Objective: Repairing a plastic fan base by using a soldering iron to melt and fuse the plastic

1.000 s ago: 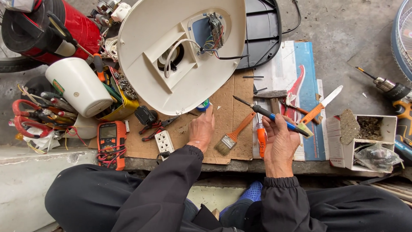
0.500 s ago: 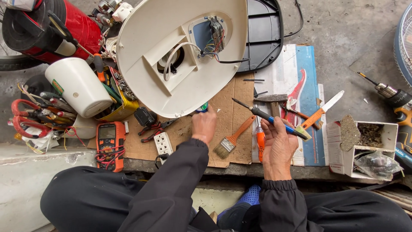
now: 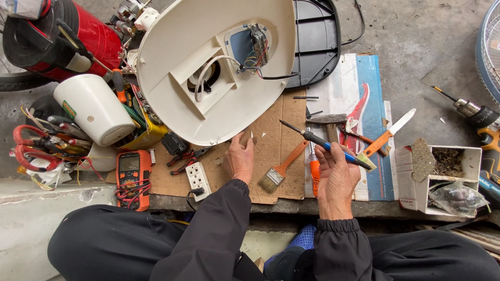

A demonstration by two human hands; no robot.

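Fingers point(image 3: 333, 156) of my right hand point(image 3: 336, 179) pinch the blue-handled screwdriver point(image 3: 325, 144); my left hand point(image 3: 239, 158), fingers together, steadies the cream plastic shell point(image 3: 172, 78), which could slip.

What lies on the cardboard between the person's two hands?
In the head view, a paintbrush with an orange handle lies on the cardboard, between the left hand at the cream shell's edge and the right hand holding a screwdriver.

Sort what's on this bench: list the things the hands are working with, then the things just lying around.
In hand:
left hand resting on the rim of the cream plastic housing
right hand gripping the blue-handled screwdriver

Lying about:
paintbrush
hammer
orange-handled knife
multimeter
white socket block
cordless drill
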